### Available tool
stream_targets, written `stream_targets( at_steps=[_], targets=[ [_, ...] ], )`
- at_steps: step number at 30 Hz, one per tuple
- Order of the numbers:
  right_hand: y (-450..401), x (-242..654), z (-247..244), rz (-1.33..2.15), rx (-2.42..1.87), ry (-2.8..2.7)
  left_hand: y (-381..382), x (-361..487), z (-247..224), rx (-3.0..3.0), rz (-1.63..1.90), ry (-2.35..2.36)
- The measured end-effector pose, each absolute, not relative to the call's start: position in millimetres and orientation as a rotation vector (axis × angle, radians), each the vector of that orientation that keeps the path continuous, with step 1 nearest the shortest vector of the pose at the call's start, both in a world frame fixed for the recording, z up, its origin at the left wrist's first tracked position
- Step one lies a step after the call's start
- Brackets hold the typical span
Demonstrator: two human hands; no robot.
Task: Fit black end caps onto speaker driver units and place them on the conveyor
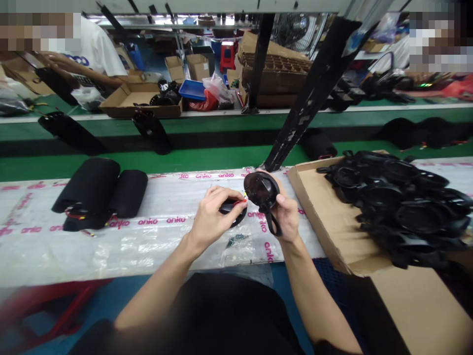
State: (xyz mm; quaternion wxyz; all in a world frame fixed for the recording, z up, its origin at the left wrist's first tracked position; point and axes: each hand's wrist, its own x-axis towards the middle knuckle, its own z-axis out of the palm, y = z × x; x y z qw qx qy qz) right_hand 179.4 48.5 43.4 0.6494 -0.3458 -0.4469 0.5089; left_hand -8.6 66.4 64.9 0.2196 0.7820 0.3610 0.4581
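Note:
My right hand (288, 213) grips a round black end cap (260, 190) with a strap loop (274, 226) hanging below it. The cap's dark, hollow-looking face is turned toward me. Close by on its left, my left hand (211, 214) is closed, thumb and fingers pinched on a thin red wire (242, 200). Under those fingers a black cylinder (236, 218) shows only its rounded end; my hand covers the rest. A small yellow bit (246, 194) sits between the wire and the cap; whether it joins them I cannot tell.
Black fabric-covered cylinders (90, 190) with loose wires lie at the left on the plastic-covered table (155, 251). To the right, a cardboard tray (325, 217) holds many strapped black caps (402, 197). A slanted black post (306, 93) rises behind my hands. Beyond runs a green conveyor (207, 152) carrying cylinders (151, 132); people work across it.

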Motion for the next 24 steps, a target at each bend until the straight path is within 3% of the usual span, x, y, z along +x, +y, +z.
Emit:
stream_targets(
  at_steps=[17, 24],
  targets=[
    [54.8, 194.5, 58.3, 1.352, -0.68, -1.222, 71.0, -12.6, 65.0, 2.045, 1.205, 0.974],
    [33.8, 186.5, 58.2, 1.023, -0.943, -1.326, 66.3, -5.1, 55.2, 2.132, 1.399, 0.932]
  ],
)
